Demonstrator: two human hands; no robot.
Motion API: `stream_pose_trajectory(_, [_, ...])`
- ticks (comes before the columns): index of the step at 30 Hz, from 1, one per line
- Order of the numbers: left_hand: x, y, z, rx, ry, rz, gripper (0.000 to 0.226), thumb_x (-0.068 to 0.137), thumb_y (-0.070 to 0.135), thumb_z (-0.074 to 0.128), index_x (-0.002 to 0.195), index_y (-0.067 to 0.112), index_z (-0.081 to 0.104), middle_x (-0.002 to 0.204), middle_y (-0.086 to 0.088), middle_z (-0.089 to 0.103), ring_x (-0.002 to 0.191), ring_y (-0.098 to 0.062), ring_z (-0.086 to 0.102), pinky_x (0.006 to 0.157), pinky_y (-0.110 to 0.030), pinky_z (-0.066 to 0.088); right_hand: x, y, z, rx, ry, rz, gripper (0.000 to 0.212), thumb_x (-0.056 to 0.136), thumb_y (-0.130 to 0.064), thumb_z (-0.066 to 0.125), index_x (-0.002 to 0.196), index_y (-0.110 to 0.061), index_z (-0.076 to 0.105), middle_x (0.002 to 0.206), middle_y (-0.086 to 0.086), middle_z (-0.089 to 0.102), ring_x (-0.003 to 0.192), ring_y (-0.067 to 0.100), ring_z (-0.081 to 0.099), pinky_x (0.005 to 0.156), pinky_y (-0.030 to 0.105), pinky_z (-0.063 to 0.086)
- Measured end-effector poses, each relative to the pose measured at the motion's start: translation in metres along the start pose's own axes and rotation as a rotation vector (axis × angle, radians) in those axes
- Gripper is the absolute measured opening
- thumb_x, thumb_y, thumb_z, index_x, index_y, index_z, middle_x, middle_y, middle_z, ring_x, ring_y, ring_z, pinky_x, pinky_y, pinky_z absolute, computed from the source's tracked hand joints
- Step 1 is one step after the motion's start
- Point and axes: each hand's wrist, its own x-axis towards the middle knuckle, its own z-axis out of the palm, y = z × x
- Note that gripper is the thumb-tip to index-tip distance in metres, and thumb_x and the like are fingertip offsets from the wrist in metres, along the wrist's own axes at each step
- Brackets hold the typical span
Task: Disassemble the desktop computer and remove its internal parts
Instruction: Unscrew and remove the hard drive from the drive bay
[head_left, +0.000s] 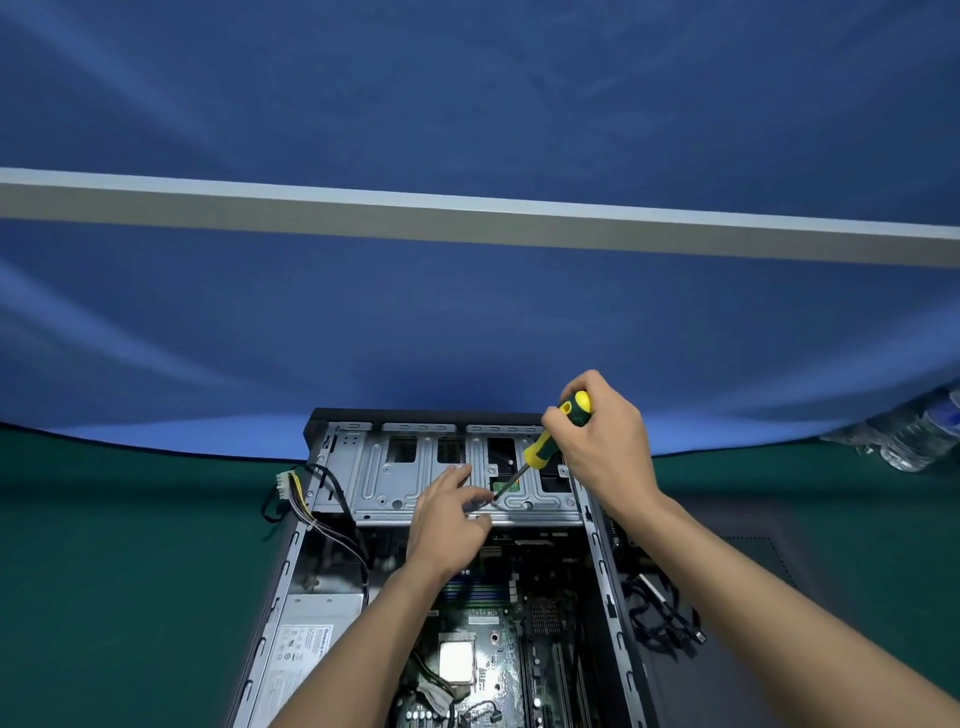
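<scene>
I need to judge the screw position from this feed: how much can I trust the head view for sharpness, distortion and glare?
Head view: wide-angle bend curves the table edge and splays the case; the left hand fingertips are motion-blurred near the screwdriver tip, so the screw itself is not clear; the right hand is sharp; soft sheen on the drive cage, no hard glare.

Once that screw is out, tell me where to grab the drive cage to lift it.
Probably grip the drive cage by its near front lip, from above on the motherboard side. That edge is exposed; the far side sits against the case front.
</scene>
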Motion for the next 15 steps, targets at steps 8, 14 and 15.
stream_pose_trajectory(8, [-0.001, 0.0033, -0.0012, 0.036, 0.004, 0.001, 0.036, 0.08, 0.016, 0.06, 0.113, 0.029, 0.065, 0.148, 0.009, 0.035, 0.139, -0.013, 0.021, 0.112, -0.03, 0.016, -0.0056, 0.0011, 0.0036, -0.031, -0.022, -0.021, 0.016, 0.082, -0.025, 0.058, 0.076, -0.026, 0.044, 0.065, -0.006, 0.05, 0.055, 0.009, 0.044, 0.05, 0.024, 0.032])
stream_pose_trajectory(14, [-0.0012, 0.0012, -0.0027, 0.036, -0.013, 0.017, 0.037, 0.081, 0.014, 0.059, 0.115, 0.029, 0.064, 0.149, 0.009, 0.034, 0.14, -0.012, 0.019, 0.113, -0.031, 0.013, -0.0036, -0.0028, 0.0018, -0.144, -0.045, -0.045, 0.015, 0.084, -0.029, 0.056, 0.079, -0.022, 0.044, 0.067, -0.006, 0.049, 0.057, 0.01, 0.043, 0.05, 0.027, 0.03])
stream_pose_trajectory(15, [-0.0011, 0.0012, -0.0028, 0.037, -0.014, 0.018, 0.037, 0.08, 0.014, 0.059, 0.115, 0.029, 0.064, 0.149, 0.009, 0.034, 0.14, -0.012, 0.019, 0.113, -0.031, 0.013, -0.0029, -0.0036, 0.0021, -0.161, -0.045, -0.04, 0.015, 0.085, -0.029, 0.056, 0.08, -0.022, 0.044, 0.068, -0.006, 0.049, 0.058, 0.01, 0.044, 0.05, 0.027, 0.03])
